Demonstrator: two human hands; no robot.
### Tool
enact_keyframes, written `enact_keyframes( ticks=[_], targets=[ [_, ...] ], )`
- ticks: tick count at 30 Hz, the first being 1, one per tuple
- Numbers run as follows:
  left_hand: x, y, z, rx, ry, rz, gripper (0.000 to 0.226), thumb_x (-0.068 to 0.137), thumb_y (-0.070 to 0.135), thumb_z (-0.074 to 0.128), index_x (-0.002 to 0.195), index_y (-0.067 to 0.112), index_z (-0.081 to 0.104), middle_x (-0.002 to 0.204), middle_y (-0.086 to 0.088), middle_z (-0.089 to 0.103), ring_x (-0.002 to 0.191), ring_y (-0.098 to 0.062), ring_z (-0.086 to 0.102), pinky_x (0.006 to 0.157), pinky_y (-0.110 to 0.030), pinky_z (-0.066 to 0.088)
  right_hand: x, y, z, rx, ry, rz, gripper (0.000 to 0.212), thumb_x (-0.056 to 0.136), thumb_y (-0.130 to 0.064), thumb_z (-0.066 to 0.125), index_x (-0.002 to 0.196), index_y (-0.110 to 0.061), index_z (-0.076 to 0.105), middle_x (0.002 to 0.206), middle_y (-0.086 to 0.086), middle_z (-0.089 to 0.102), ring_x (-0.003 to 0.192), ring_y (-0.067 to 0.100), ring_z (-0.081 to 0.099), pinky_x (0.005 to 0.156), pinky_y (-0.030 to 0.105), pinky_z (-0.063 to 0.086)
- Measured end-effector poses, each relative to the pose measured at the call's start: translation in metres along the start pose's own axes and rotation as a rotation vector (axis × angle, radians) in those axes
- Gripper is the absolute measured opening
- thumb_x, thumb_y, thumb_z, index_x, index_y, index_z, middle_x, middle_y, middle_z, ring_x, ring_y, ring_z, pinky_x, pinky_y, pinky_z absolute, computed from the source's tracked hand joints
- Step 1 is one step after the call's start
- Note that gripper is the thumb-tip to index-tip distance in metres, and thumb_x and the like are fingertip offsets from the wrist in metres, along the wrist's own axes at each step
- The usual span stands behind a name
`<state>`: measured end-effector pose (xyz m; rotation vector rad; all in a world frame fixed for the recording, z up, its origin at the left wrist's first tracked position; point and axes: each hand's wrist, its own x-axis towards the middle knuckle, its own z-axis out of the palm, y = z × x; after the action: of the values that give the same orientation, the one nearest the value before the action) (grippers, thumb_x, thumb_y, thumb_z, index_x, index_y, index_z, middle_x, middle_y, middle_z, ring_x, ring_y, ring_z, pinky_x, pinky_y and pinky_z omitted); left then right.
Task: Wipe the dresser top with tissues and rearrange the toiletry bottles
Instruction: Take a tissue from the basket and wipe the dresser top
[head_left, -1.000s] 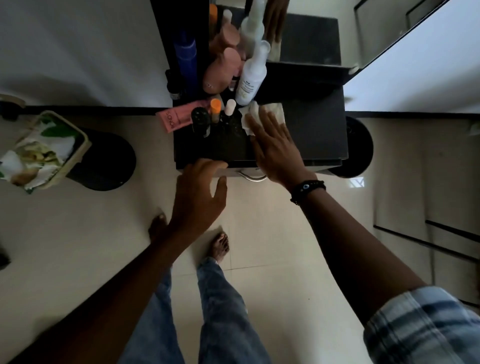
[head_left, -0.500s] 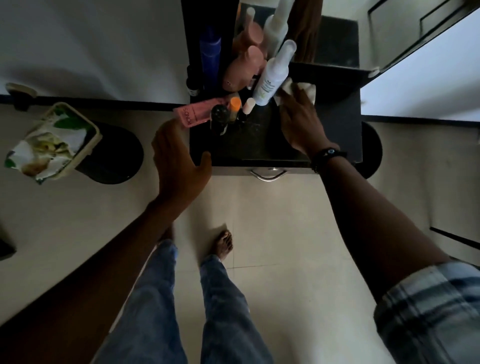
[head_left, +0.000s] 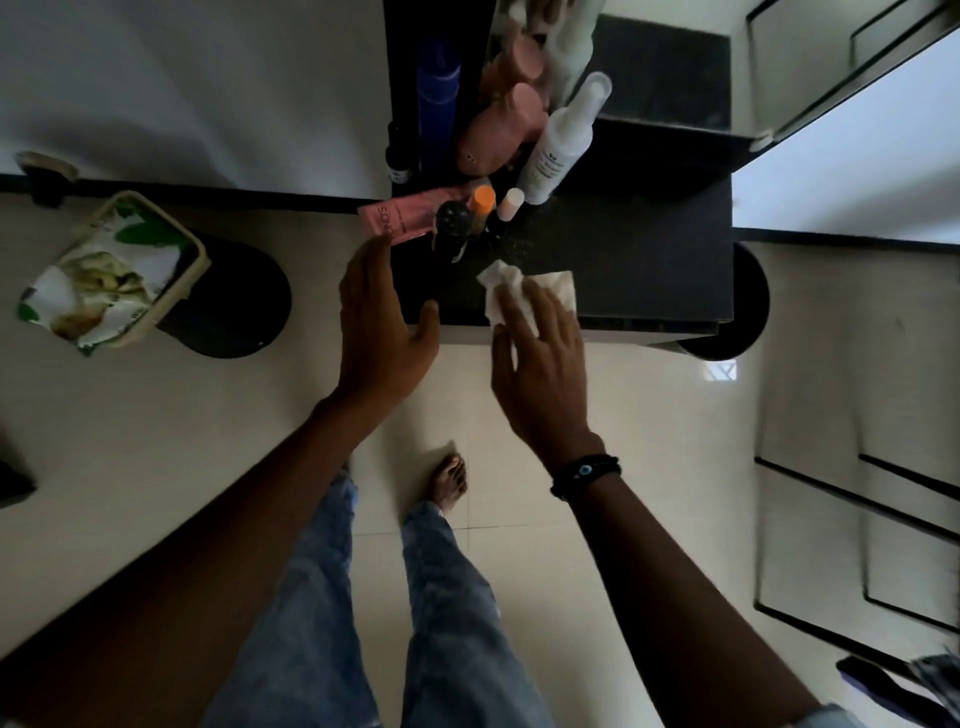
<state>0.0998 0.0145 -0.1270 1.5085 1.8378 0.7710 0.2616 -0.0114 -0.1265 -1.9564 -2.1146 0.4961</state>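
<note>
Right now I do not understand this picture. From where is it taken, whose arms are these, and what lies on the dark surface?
No machine here: a camera worn on a person's head looks down at their own arms. The right hand presses a crumpled white tissue on the black dresser top, near its front edge. The left hand is open at the left front corner and holds nothing. At the back left stand a tall white spray bottle and a pink bottle; a flat pink tube lies beside them.

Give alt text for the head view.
The right hand presses a white tissue flat on the dark dresser top near its front edge. The left hand is open beside toiletry bottles clustered on its left side.
</note>
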Motion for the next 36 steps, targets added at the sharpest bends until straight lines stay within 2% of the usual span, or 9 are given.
enact_keyframes(
  ticks=[6,15,20,25,27,30,33,34,36],
  targets=[
    [0.006,0.006,0.001,-0.016,0.053,0.08,0.064,0.088,0.02,0.063,0.142,0.002,0.034,0.147,-0.019,0.035,0.136,-0.029,0.033,0.107,-0.034,0.037,0.007,-0.019,0.008,-0.173,-0.068,0.012,0.051,0.1,-0.032,0.036,0.15,-0.023,0.032,0.153,0.004,0.036,0.14,0.025,0.033,0.114,0.049,0.027],
    [0.018,0.014,0.005,-0.057,0.055,0.107,0.063,0.091,0.019,0.059,0.144,0.005,0.03,0.147,-0.017,0.035,0.134,-0.025,0.035,0.097,-0.005,0.026,0.038,-0.002,-0.001,-0.216,-0.013,0.171,0.054,0.1,-0.034,0.034,0.152,-0.02,0.026,0.151,0.011,0.034,0.137,0.03,0.034,0.114,0.048,0.027],
    [0.016,0.015,0.004,-0.083,0.045,0.096,0.062,0.091,0.018,0.059,0.143,0.004,0.031,0.146,-0.017,0.038,0.132,-0.027,0.041,0.101,-0.024,0.036,0.03,-0.004,0.003,-0.196,0.003,0.048,0.054,0.1,-0.032,0.039,0.151,-0.018,0.03,0.148,0.015,0.04,0.136,0.033,0.037,0.116,0.051,0.026],
    [0.013,0.009,0.002,-0.077,0.025,0.083,0.061,0.091,0.017,0.059,0.144,0.004,0.03,0.146,-0.016,0.037,0.132,-0.026,0.04,0.103,-0.027,0.039,0.049,0.018,-0.002,-0.184,0.05,0.181,0.054,0.1,-0.031,0.035,0.152,-0.019,0.027,0.151,0.014,0.035,0.137,0.032,0.035,0.116,0.048,0.026],
    [0.012,0.006,0.002,-0.062,0.019,0.07,0.062,0.09,0.016,0.058,0.144,0.003,0.03,0.147,-0.016,0.037,0.134,-0.026,0.038,0.104,-0.02,0.036,0.063,0.02,-0.004,-0.154,0.063,0.2,0.052,0.1,-0.027,0.035,0.15,-0.016,0.03,0.152,0.015,0.035,0.138,0.033,0.033,0.117,0.046,0.025],
    [0.007,0.005,0.001,-0.046,0.026,0.056,0.061,0.088,0.013,0.06,0.142,0.002,0.033,0.143,-0.017,0.04,0.131,-0.026,0.038,0.099,-0.009,0.031,0.064,0.021,-0.005,-0.155,0.02,0.115,0.051,0.101,-0.027,0.033,0.151,-0.014,0.029,0.154,0.015,0.032,0.143,0.032,0.028,0.119,0.044,0.023],
    [-0.003,0.01,0.001,0.012,0.066,0.014,0.046,0.084,0.012,0.061,0.127,0.004,0.047,0.125,-0.016,0.05,0.114,-0.028,0.046,0.092,-0.037,0.046,0.043,0.035,-0.007,-0.176,-0.026,0.013,0.053,0.101,-0.032,0.028,0.151,-0.016,0.028,0.156,0.012,0.031,0.144,0.029,0.028,0.118,0.044,0.027],
    [-0.009,0.013,0.001,0.05,0.087,0.005,0.04,0.083,0.013,0.062,0.12,0.004,0.05,0.118,-0.015,0.051,0.108,-0.028,0.047,0.086,-0.041,0.047,0.036,0.044,-0.01,-0.149,0.008,0.019,0.051,0.101,-0.03,0.032,0.15,-0.014,0.032,0.154,0.012,0.035,0.143,0.03,0.031,0.118,0.045,0.029],
    [-0.02,0.02,0.003,0.105,0.089,0.025,0.031,0.083,0.013,0.062,0.111,0.005,0.052,0.107,-0.013,0.053,0.098,-0.025,0.049,0.076,-0.036,0.045,0.025,0.066,-0.018,-0.111,0.146,0.059,0.046,0.099,-0.016,0.046,0.144,-0.006,0.043,0.148,0.018,0.044,0.138,0.035,0.04,0.114,0.049,0.034]
  ],
)
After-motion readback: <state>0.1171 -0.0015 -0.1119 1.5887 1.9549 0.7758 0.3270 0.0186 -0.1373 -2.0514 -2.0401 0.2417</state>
